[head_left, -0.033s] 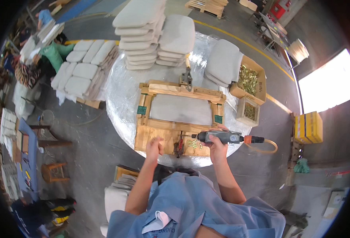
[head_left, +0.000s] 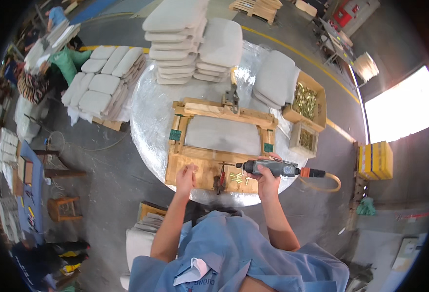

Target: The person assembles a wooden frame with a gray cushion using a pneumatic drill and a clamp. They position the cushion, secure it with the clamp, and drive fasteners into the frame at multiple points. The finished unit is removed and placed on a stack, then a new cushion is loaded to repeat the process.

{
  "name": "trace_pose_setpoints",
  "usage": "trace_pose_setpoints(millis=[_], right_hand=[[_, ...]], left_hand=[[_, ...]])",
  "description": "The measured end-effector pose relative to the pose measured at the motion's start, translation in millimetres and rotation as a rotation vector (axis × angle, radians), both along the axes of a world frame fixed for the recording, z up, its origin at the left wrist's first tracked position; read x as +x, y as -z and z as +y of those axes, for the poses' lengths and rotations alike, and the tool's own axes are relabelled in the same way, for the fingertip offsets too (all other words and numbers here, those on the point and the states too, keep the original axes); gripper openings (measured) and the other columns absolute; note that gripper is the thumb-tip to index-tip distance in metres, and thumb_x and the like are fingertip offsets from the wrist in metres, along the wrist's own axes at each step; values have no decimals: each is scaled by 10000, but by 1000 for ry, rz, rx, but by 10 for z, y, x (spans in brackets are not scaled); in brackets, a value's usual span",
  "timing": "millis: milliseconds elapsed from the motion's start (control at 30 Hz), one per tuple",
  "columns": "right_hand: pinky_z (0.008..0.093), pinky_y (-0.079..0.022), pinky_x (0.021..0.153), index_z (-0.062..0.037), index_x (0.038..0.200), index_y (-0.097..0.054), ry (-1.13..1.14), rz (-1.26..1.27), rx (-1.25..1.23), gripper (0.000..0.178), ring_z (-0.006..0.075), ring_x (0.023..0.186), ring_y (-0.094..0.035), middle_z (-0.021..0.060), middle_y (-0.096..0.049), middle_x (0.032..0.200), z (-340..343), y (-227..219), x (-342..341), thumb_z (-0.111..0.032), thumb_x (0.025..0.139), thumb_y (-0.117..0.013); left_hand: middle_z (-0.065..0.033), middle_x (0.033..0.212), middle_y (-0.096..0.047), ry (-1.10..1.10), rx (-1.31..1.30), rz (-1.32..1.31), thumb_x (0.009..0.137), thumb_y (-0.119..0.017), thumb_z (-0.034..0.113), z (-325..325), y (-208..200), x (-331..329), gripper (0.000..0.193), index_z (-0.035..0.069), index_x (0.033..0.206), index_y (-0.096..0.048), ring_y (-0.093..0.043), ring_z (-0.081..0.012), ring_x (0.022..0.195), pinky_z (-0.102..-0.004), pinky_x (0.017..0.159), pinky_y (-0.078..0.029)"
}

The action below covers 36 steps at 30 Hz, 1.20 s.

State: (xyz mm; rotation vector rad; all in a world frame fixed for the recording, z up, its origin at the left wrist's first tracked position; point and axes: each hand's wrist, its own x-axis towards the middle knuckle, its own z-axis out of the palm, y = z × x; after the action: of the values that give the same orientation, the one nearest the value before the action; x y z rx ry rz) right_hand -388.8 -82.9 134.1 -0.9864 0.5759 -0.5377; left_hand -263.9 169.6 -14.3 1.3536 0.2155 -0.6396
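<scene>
A grey pneumatic screwdriver (head_left: 282,169) lies level in my right hand (head_left: 268,182), its bit pointing left across a wooden jig (head_left: 200,182). My left hand (head_left: 186,177) is over the jig's near left part, fingers curled together; whatever they may hold is too small to make out. Between the hands stands a dark clamp with red parts (head_left: 220,181). Several small brass-coloured fasteners (head_left: 237,177) lie loose to the right of it. Inside the jig's frame sits a light grey padded panel (head_left: 223,135). A metal toggle clamp (head_left: 231,99) rises from the far rail.
The round table (head_left: 146,117) is wrapped in shiny film. Grey cushion panels (head_left: 175,36) are stacked at its far side. On the right are a carton of brass-coloured hardware (head_left: 316,117) and a smaller box (head_left: 303,139). A hose (head_left: 333,187) trails from the screwdriver.
My left hand has shifted slightly left and away from me, its fingers drawn closer together. My right hand keeps the screwdriver in nearly the same place.
</scene>
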Motion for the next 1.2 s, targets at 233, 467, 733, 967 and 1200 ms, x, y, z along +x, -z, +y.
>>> trace_pose_setpoints(millis=[233,467,733,967,1200], right_hand=[[477,-709,790,-167,1479,-417,3,50,-260,656,422,1308,-662,136,-616,1315,448,-190,896,41,923,-698],[494,-706,848,-78,1459,-427,-8,56,-359,644,348,1265,-674,166,-614,1306,763,152,1884,42,914,-749],[446,-713,825,-62,1429,-459,17,60,-321,635,291,1169,-698,167,-641,1293,916,279,2397,62,894,-776],[474,-715,819,-60,1420,-467,5,89,-342,620,301,1179,-690,179,-614,1311,944,336,2694,64,894,-771],[419,-712,818,-79,1410,-492,-73,152,-560,638,276,1123,-704,166,-646,1271,904,644,2831,65,874,-806]], left_hand=[[-176,780,-736,208,600,-744,1071,-627,342,-56,-153,1443,343,23,1167,-708,-733,-354,727,-479,644,-555],[-204,899,-777,643,888,-871,1072,-573,327,-211,84,2086,403,150,1424,-660,-760,-418,848,-563,768,-606],[-221,854,-762,744,908,-871,1085,-536,349,-230,135,2172,500,139,1537,-572,-757,-429,813,-563,741,-608],[-197,808,-757,800,937,-921,1070,-554,322,-282,228,2205,526,63,1528,-558,-758,-402,753,-544,700,-611],[-168,868,-799,848,967,-935,1003,-570,167,-324,140,2206,432,11,1405,-595,-802,-347,786,-481,692,-633]])
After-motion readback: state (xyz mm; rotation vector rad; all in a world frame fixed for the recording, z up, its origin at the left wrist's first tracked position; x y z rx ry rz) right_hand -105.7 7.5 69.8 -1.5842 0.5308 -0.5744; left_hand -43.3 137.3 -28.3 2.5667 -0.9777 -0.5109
